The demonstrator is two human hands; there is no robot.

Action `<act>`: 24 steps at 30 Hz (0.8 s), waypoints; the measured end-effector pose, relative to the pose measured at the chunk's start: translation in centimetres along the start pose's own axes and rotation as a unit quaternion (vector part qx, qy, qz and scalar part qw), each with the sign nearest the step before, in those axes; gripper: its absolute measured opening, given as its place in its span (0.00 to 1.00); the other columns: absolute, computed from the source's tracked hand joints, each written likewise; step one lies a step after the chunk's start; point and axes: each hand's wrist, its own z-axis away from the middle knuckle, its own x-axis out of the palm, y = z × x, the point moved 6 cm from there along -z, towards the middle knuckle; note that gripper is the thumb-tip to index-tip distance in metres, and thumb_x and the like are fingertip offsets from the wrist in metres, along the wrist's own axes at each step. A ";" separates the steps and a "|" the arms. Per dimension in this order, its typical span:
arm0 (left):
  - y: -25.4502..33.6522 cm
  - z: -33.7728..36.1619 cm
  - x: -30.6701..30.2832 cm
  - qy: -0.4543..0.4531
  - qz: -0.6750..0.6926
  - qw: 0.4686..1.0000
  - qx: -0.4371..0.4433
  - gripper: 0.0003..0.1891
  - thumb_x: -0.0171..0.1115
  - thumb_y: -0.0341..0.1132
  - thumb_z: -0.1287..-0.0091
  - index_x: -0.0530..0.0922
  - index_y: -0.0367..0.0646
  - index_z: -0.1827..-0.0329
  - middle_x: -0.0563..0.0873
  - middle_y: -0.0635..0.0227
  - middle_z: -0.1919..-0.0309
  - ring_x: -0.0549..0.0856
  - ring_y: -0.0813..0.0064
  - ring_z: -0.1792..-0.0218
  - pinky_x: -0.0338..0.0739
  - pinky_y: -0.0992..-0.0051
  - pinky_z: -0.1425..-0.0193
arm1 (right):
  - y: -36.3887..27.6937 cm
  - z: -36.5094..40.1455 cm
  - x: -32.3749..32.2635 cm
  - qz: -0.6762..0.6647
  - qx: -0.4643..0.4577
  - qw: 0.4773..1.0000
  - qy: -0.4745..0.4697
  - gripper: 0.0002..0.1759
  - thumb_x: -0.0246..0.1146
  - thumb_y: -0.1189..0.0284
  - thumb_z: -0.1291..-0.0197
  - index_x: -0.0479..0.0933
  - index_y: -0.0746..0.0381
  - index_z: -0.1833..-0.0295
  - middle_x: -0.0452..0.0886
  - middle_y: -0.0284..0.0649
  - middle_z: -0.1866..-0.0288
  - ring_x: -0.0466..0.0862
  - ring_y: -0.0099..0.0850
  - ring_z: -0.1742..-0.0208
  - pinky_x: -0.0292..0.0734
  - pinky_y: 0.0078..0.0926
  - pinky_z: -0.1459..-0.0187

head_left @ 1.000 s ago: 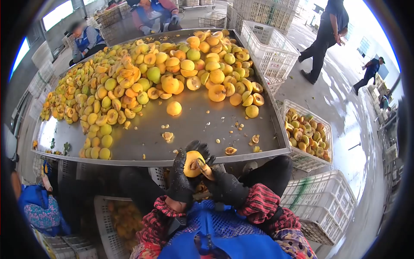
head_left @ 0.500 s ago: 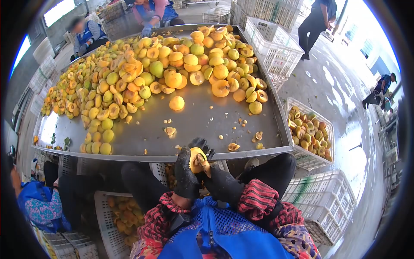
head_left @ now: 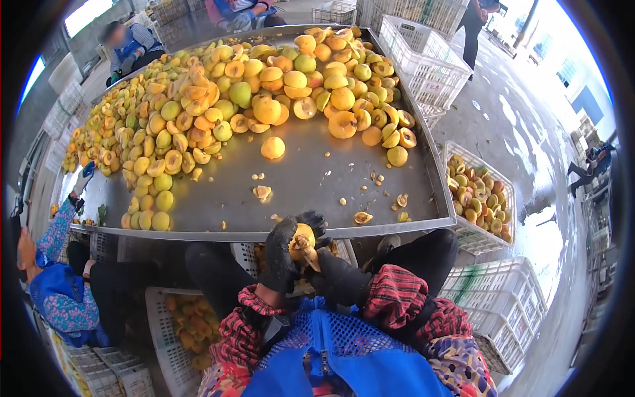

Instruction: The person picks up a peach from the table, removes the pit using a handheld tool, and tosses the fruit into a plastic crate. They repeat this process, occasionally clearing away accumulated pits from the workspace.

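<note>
Grip [head_left: 279, 257] on fruit [head_left: 301, 234] near fruit-filled crate [head_left: 163, 331]

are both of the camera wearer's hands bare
No, black gloves cover both the left hand and the right hand.

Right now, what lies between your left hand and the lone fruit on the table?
In the head view: a fruit scrap, some small pale bits and the table's near rim.
</note>
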 end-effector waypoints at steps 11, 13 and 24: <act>7.2 0.4 1.5 -0.150 -0.357 0.891 0.238 0.15 0.57 0.32 0.37 0.77 0.34 0.49 0.83 0.54 0.53 0.83 0.62 0.51 0.75 0.67 0.42 | -1.5 -0.1 -0.2 0.054 0.096 0.990 -0.085 0.16 0.57 0.68 0.37 0.65 0.60 0.46 0.73 0.37 0.73 0.75 0.25 0.79 0.70 0.24 0.81; 8.0 0.2 2.5 -0.160 -0.110 0.976 0.102 0.15 0.58 0.30 0.38 0.77 0.34 0.49 0.83 0.54 0.53 0.82 0.60 0.51 0.75 0.66 0.41 | -3.7 0.4 -0.6 -0.006 0.120 0.987 -0.110 0.15 0.56 0.69 0.36 0.65 0.59 0.46 0.71 0.33 0.75 0.73 0.22 0.79 0.69 0.21 0.81; 3.2 -0.4 -0.1 -0.176 -0.273 0.932 0.160 0.12 0.58 0.27 0.39 0.77 0.37 0.51 0.82 0.54 0.51 0.82 0.61 0.51 0.76 0.68 0.44 | -2.9 0.7 -0.6 -0.085 0.210 0.960 -0.166 0.12 0.56 0.67 0.35 0.67 0.58 0.49 0.71 0.33 0.75 0.73 0.23 0.80 0.68 0.23 0.82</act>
